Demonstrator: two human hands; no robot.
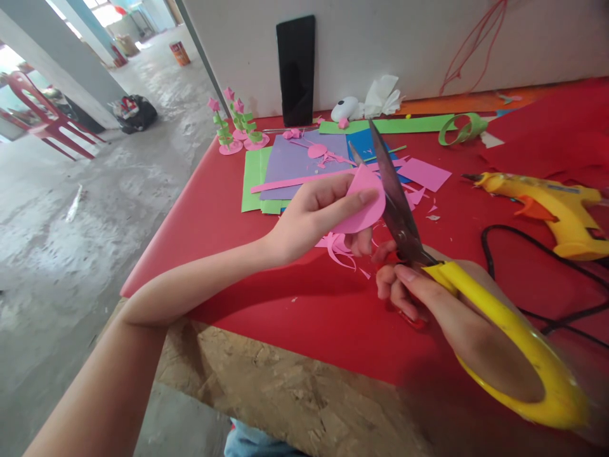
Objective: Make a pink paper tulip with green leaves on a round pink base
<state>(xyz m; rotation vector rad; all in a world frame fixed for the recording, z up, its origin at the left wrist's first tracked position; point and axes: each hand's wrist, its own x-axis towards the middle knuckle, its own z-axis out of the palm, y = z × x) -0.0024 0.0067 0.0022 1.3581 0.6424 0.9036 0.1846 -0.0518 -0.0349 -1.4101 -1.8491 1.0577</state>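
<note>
The left hand (314, 216) pinched a pink paper (364, 203) in its fingers. The right hand (428, 298) gripped yellow scissors (404, 222), blades open at the paper.

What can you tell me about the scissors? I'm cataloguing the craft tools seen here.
The scissors are large, with long dark metal blades, slightly dulled, and a big glossy yellow plastic handle loop. The right hand grips the handle, fingers through the loop. The blades are parted and point up and away, closing on the edge of a rounded pink paper piece pinched in the left hand, above the red tabletop.
</note>
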